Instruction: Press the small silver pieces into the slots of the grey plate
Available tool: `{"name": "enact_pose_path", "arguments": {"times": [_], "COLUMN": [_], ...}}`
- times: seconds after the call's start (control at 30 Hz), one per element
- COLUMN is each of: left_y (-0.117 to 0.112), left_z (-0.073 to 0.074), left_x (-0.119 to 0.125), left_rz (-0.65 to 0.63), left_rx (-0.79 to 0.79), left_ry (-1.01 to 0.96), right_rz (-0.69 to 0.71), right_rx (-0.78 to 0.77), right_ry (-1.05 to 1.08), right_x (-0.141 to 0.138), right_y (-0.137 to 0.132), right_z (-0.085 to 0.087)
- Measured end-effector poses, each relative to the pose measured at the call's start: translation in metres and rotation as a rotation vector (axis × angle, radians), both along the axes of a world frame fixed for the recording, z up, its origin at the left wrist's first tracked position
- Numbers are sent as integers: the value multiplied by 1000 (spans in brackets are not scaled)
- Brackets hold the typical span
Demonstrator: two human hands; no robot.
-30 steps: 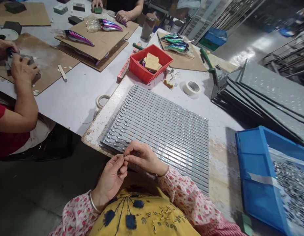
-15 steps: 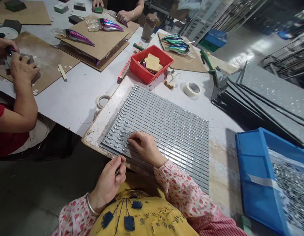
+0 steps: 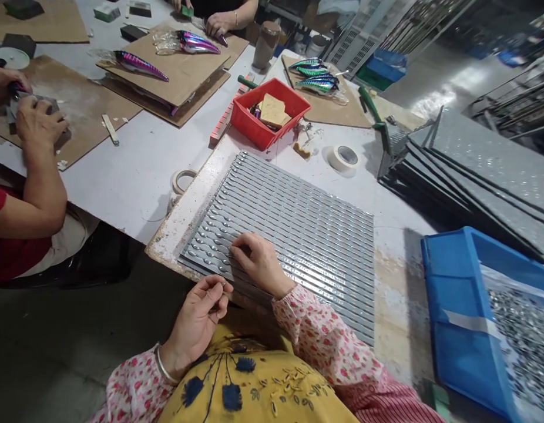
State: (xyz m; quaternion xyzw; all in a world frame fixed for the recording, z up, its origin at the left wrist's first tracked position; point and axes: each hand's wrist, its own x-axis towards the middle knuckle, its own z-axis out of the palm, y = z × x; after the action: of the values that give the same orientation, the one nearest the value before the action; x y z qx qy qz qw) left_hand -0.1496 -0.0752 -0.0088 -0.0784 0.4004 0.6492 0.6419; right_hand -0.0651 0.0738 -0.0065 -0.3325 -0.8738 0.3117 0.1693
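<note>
On the tabletop lies a grey board (image 3: 294,217) with close rows of narrow strips. Small shiny silver oval pieces (image 3: 207,239) sit along its left side. My right hand (image 3: 259,263) rests on the board near those pieces, thumb and forefinger together; what is between them, if anything, is hidden. Just off the board's front left edge is my left hand (image 3: 197,323), palm partly up, its thumb and forefinger pinching a small shiny piece (image 3: 224,284). Its other fingers are curled.
A blue bin (image 3: 452,317) of small silver pieces stands at the right, below stacked grey boards (image 3: 492,158). Behind my board are a red tray (image 3: 254,126) and a tape roll (image 3: 343,157). Fishing lures (image 3: 142,64) lie on cardboard. A co-worker's hands (image 3: 38,117) are at the left.
My left hand has risen slightly and moved right, its fingers loosening; a shiny piece now shows at the fingertips. My right hand has hardly moved.
</note>
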Motion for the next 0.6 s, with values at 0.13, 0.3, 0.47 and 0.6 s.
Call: {"name": "enact_pose_path", "arguments": {"times": [0.13,0.3,0.47,0.6], "left_y": [3,6,6,3], "left_z": [1,2,10,13], "left_x": [0,0,-3,-5], "left_rz": [89,115,77,-34], "left_rx": [-38,-32,-4,-34], "left_ry": [66,85,9,-29], "right_rz": [194,251,53,-8], "right_rx": [-392,-636,-842,-448], "right_ry": [109,219,419,296], "right_x": [10,12,10,11], "right_y": [-6,-23,-17,8], "right_z": [16,25,16,10]}}
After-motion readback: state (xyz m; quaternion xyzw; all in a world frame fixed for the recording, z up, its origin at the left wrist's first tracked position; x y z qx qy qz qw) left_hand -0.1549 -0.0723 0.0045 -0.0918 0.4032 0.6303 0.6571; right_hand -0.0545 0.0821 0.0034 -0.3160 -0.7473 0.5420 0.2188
